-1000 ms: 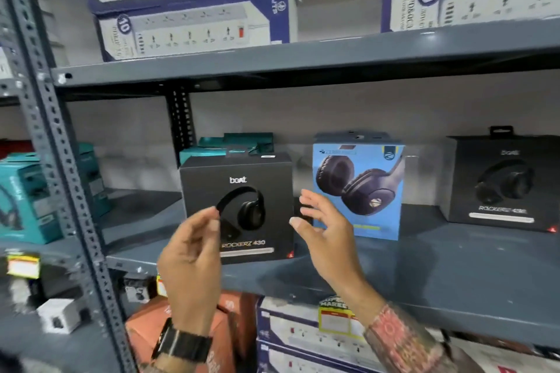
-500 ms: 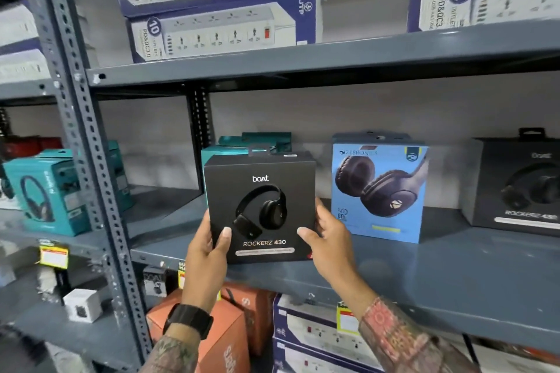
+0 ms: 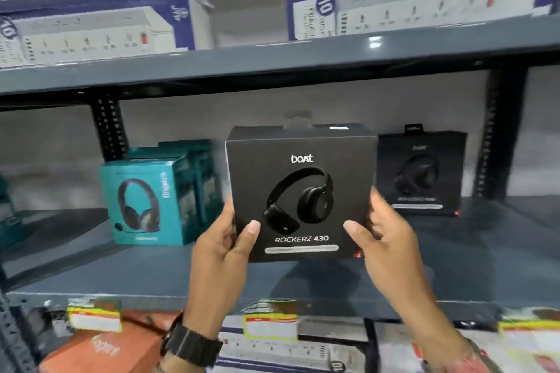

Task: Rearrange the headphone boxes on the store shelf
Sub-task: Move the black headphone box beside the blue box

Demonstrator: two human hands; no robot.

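Note:
A black headphone box point(image 3: 301, 191) marked boAt Rockerz 430 is held upright in front of the middle shelf point(image 3: 151, 275), lifted off its surface. My left hand point(image 3: 222, 254) grips its lower left edge and my right hand point(image 3: 385, 239) grips its lower right edge, thumbs on the front face. A second black headphone box point(image 3: 424, 172) stands at the back right of the shelf. A teal headset box point(image 3: 148, 203) stands at the left, with more teal boxes behind it. The blue headphone box is hidden behind the held box.
The upper shelf point(image 3: 272, 60) carries white and blue power strip boxes point(image 3: 91, 33). Dark slotted uprights point(image 3: 109, 127) stand at the back left and right. Yellow price tags point(image 3: 269, 324) hang on the shelf's front lip. An orange box point(image 3: 100, 348) and more power strip boxes lie below.
Both hands closed on the black box and lifted it off the shelf, carrying it to the right. The view swung right too, so the blue box is now covered.

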